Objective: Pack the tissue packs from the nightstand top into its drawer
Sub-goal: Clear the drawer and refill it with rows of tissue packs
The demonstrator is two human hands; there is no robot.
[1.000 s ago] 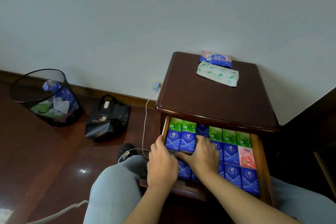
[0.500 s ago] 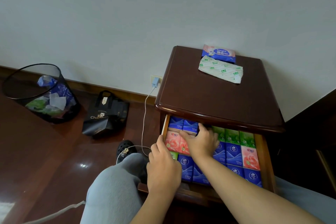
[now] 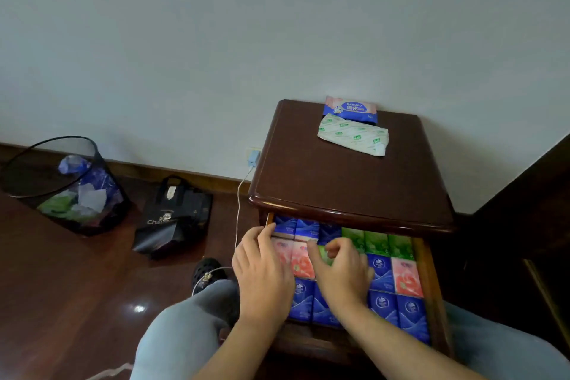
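Small tissue packs [image 3: 382,273], blue, green and pink, fill the open drawer [image 3: 427,284] of the nightstand [image 3: 339,182] in tight rows. Two larger packs remain at the top's back edge: a blue-and-pink pack [image 3: 350,107] and a white-and-green pack [image 3: 353,135] touching it. The left hand [image 3: 262,268] rests at the drawer's left edge, fingers curled; the right hand [image 3: 340,268] pinches a green pack [image 3: 325,253] mid-drawer.
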